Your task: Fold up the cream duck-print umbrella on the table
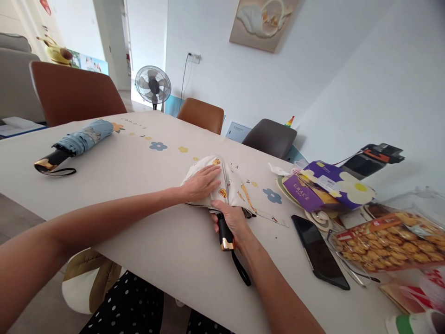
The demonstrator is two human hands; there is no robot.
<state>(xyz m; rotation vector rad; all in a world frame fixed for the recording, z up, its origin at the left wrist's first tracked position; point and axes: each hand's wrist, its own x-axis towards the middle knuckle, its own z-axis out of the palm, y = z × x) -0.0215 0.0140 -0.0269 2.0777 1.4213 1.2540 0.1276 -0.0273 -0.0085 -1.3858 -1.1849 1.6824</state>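
A white folding umbrella [229, 178] with small yellow and orange prints lies on the table in front of me, its canopy loosely gathered. My left hand [203, 184] rests flat on the canopy, fingers stretched out. My right hand [232, 219] is wrapped round the umbrella at the top of its black handle, thumb against the fabric. The handle ends in a gold-coloured band, and a black wrist strap [241, 269] hangs from it onto the table. Far to the left lies a second umbrella [86, 138], light blue and folded up, with a black and gold handle.
On the right are a black phone [320, 250], glasses [351, 266], a bag of cookies [392, 243] and a purple tissue box [313, 185]. Chairs [201, 115] and a fan [153, 86] stand beyond the white table [146, 185] with its flower prints.
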